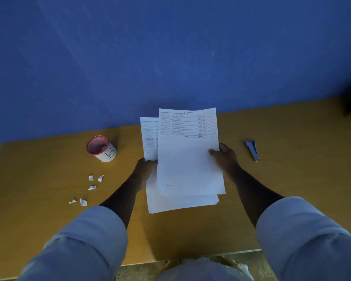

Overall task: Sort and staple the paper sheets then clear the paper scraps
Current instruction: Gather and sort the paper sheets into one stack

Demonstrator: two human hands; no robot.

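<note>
1. The person stands at the desk [49, 179] and holds the sheets [188, 159] above its middle, in front of the blue wall [170, 47]. The hands are apart, one on each side edge of the paper.
2. The left hand [145, 169] is closed on the lower sheets at their 9 o'clock edge. The right hand [224, 156] pinches the top sheet at its 3 o'clock edge, with the thumb on the printed face.
3. The top sheet sits higher and more toward 3 o'clock than the others, so the pile is not yet square. I think the sorting is in progress and the stapling has not begun.
4. To do this step well, I would keep both grips light, so that the sheets can slide. Then I would tap the pile on the desk until the edges agree.
5. The stapler [252, 150] lies at 3 o'clock from the sheets, well apart, and nobody touches it. The right hand is the nearer one for taking it.
6. The scraps [91, 187] lie at 8 o'clock from the sheets, five small pieces, loose on the desk. The cup [101, 149] with a red rim stands at 10 o'clock, near them. It seems a good place for the scraps, but this is only my guess.
</note>
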